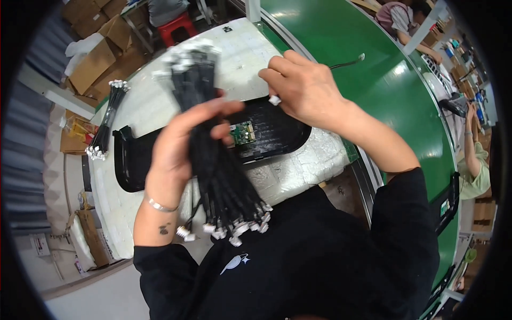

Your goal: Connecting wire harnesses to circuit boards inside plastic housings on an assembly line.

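Observation:
My left hand (178, 130) is closed round a thick bundle of black cables (218, 176) with white connectors at both ends. The bundle's upper end is smeared by motion. My right hand (301, 85) is closed on a single black cable (346, 64); one white connector (274, 100) pokes out below its fingers, and the other end sticks out to the right. Below both hands lies a long black plastic housing (282, 140) with rounded ends. A green circuit board (245, 132) sits inside it, partly hidden by my left hand and the bundle.
A second cable bundle (108, 120) lies at the left of the white foam-topped table (298, 173). The green conveyor belt (389, 106) runs along the right, with another black housing (447, 207) on it. Cardboard boxes (93, 66) and a red stool (177, 29) stand behind; co-workers (472, 168) sit across the belt.

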`<state>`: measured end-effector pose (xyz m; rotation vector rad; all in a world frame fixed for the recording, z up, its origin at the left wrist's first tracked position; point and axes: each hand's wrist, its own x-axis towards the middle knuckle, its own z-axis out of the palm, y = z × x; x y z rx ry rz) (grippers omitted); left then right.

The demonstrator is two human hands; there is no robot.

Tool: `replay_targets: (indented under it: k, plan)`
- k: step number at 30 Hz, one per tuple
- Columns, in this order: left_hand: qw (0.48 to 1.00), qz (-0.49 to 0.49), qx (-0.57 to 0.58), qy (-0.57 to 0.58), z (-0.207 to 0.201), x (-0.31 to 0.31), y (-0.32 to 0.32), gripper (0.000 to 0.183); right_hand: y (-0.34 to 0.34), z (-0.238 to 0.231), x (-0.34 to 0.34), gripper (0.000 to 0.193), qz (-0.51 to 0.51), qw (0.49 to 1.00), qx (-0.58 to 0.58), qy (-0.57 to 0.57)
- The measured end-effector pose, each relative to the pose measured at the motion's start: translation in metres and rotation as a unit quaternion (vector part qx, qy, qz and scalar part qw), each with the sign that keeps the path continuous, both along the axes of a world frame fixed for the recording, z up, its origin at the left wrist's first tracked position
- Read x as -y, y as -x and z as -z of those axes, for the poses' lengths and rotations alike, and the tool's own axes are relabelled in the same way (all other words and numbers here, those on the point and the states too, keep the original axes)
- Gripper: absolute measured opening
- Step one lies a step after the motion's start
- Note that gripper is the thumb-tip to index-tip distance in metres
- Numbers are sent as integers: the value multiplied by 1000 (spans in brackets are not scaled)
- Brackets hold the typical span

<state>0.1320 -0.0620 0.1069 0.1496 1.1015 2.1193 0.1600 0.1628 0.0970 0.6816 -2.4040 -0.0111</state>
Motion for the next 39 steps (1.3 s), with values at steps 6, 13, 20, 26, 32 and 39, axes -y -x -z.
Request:
replay_targets:
  k: [6,13,20,26,32,39]
  plan:
    - [992,56,34,103,21,-28,9,16,6,22,27,9,73,997,-22,29]
    - [984,44,-44,167,31,-34,22,9,-7,23,11,8,-34,987,76,136]
    - [965,129,-46,224,34,-33,32,8,-3,23,6,8,-106,953,240,150]
    - [938,121,-118,303,11,2,26,14,7,64,3,7,-69,960,272,0]
    - [746,59,-397,532,-14,68,1,28,7,81,7,6,-105,950,293,-9]
    - [542,70,-525,652,37,118,-35,53,10,75,17,9,-112,944,312,-5]
